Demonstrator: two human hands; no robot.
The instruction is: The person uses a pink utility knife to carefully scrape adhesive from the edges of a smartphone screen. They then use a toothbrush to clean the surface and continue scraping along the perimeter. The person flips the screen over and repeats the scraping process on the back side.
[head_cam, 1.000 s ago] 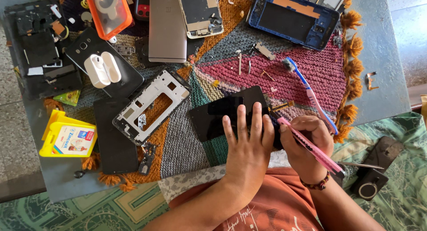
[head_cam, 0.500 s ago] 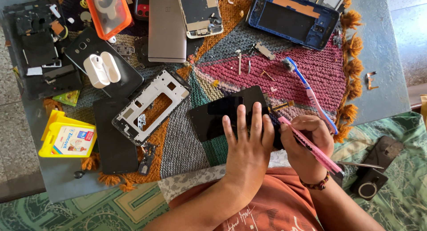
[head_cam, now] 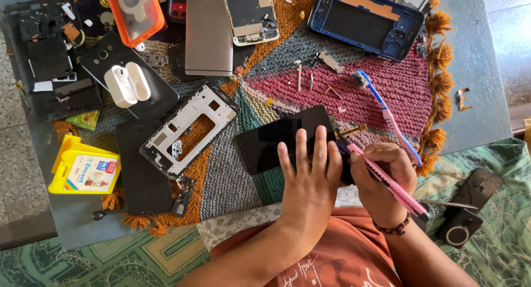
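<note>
A black phone screen [head_cam: 276,143] is lying flat on the knitted mat [head_cam: 232,182], its long axis running left to right with the right end tilted slightly up and away. The left hand [head_cam: 310,179] is pressing on its right half, fingers spread flat, grip apart. The right hand [head_cam: 381,176] is closing its grip around a pink cutter [head_cam: 387,182], whose tip is pointing up-left at the screen's right edge. Just left of the screen, a white phone frame [head_cam: 188,129] is lying diagonally. A blue toothbrush [head_cam: 387,115] is resting to the right, bristles away. Farther off, a blue phone shell [head_cam: 368,21], a silver back cover [head_cam: 207,30] and an orange case [head_cam: 135,13] are sitting near the table's [head_cam: 481,55] far side. An open white earbud case [head_cam: 127,85] is lying on a black phone; whether it holds anything cannot be told.
</note>
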